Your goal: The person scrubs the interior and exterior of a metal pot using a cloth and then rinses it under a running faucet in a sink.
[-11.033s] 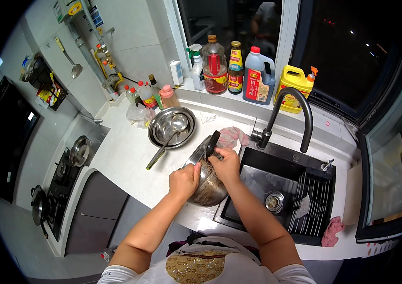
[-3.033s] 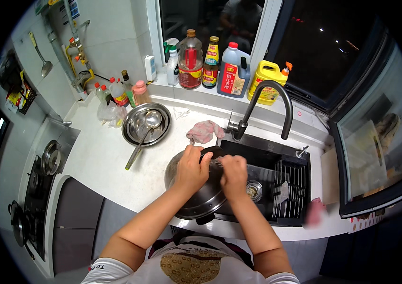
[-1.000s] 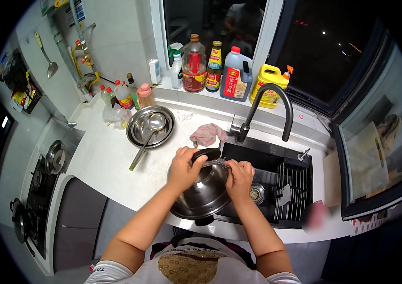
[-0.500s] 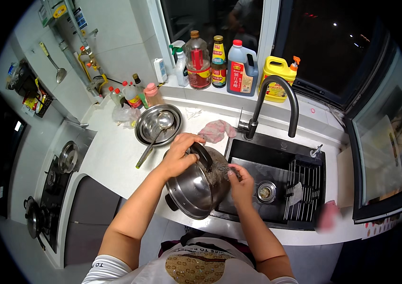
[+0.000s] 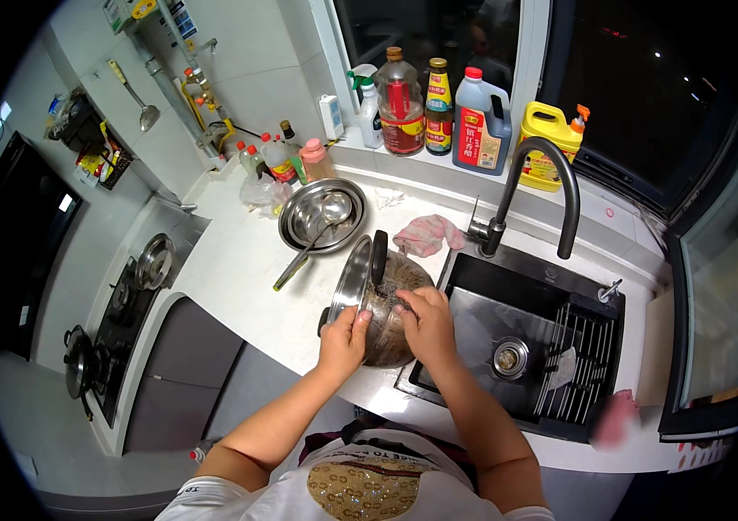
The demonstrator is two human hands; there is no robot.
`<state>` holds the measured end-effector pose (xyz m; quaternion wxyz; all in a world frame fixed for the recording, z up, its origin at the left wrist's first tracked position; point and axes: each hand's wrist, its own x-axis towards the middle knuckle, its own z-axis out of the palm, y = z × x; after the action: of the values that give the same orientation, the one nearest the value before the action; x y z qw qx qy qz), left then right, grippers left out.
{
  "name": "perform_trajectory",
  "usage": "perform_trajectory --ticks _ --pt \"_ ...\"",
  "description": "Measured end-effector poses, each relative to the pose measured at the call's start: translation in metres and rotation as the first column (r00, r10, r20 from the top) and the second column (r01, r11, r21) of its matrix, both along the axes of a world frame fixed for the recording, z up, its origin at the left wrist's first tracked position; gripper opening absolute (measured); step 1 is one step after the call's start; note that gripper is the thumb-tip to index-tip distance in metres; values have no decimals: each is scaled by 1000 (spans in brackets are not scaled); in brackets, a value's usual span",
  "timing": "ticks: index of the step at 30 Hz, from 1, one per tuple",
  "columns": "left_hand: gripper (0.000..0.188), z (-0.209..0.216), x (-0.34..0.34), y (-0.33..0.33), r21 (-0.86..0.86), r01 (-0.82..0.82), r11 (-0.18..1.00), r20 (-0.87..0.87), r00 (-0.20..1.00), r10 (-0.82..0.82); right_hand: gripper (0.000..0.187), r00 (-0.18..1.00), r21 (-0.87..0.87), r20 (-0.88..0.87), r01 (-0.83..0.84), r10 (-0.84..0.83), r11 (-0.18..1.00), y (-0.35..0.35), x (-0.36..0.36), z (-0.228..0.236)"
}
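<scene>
A stainless steel pot [image 5: 389,343] lies tilted on its side at the left edge of the sink, its brown-stained outside turned toward the right. One black handle [image 5: 378,257] points up and away from me. My left hand [image 5: 343,342] grips the pot's near side by the rim, fingers partly hidden. A steel wool scrubber [image 5: 400,300], mostly covered by fingers, is pinched in my right hand [image 5: 429,321] and pressed to the stained surface.
A black sink [image 5: 464,321] with a tall faucet [image 5: 570,200] and a wire rack [image 5: 573,365] lies to the right. Behind the pot sit steel bowls [image 5: 360,195] with a ladle [image 5: 304,260] and a pink cloth [image 5: 428,234]. Several bottles line the windowsill.
My left hand has let go of the black handle and now holds the pot's near side. The pot has turned, showing more of its stained outside. The right hand still presses the scrubber.
</scene>
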<state>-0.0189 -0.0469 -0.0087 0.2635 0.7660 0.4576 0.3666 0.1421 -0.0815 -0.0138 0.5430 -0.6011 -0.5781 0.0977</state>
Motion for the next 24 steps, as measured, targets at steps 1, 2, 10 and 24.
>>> perform_trajectory --ticks 1,2,10,24 --pt "20 2 -2 3 -9 -2 1000 21 1000 2 22 1000 20 7 5 -5 1000 6 2 1" --pt "23 9 -4 6 -33 13 999 -5 1000 -13 21 1000 41 15 10 -11 999 12 3 0" --pt "32 4 -12 19 143 -53 988 -168 983 77 18 981 72 37 -191 188 979 45 2 1" --pt "37 0 -18 36 340 68 938 -262 965 26 22 994 -304 -100 -67 38 950 56 -5 32"
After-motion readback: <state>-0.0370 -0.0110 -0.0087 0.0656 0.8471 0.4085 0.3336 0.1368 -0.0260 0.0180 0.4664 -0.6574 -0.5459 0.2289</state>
